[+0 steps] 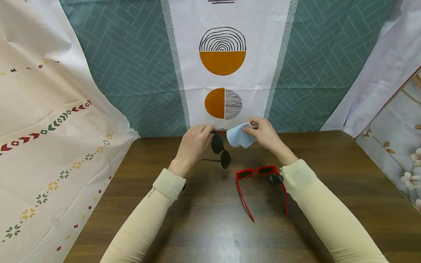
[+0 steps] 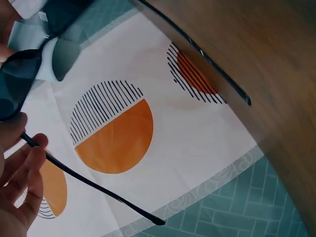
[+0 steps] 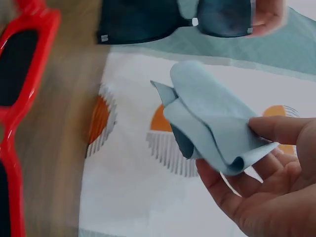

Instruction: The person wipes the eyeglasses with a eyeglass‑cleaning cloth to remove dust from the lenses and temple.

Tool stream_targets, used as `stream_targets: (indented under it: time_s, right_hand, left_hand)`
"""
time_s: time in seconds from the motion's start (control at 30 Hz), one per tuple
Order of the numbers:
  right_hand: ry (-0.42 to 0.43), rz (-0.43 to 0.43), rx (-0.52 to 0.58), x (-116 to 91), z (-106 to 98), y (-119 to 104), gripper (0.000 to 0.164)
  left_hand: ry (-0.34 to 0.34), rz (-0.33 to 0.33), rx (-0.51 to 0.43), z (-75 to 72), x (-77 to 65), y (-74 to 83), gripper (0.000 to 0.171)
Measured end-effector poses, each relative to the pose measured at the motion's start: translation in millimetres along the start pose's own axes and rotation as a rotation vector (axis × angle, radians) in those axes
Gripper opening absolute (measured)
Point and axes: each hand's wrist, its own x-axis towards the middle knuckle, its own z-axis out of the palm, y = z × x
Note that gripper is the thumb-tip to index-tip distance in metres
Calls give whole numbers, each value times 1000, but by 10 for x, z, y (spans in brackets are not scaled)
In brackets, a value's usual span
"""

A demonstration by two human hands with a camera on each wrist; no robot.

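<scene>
Black sunglasses are held up above the table by my left hand, which pinches them near one hinge. Their temples stick out unfolded in the left wrist view, one temple passing by my fingers. A light blue cloth, folded over on itself, is pinched between the thumb and fingers of my right hand. The cloth hangs close to the dark lenses in the right wrist view, with a gap between them. Red-framed sunglasses rest on the table below my right wrist, temples spread toward me.
The brown wooden table ends at a hanging teal and white cloth with orange half circles. A cream patterned cloth drapes along the left side, and a floral panel stands at the right.
</scene>
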Motion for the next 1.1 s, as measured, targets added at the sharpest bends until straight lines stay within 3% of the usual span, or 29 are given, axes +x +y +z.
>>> stream_targets:
  time_s: [0.2, 0.43, 0.77, 1.1]
  right_hand:
    - [55, 46, 108, -86, -62, -64, 23]
    - [144, 21, 88, -217, -34, -99, 32]
    - [264, -3, 186, -326, 116, -99, 28]
    - [318, -30, 141, -377, 205, -68, 25]
  left_hand:
    - [104, 12, 33, 47, -13, 21, 10]
    - [184, 46, 45, 79, -17, 46, 10]
    - [198, 57, 50, 129, -51, 85, 13]
    - [227, 42, -22, 171, -15, 179, 14]
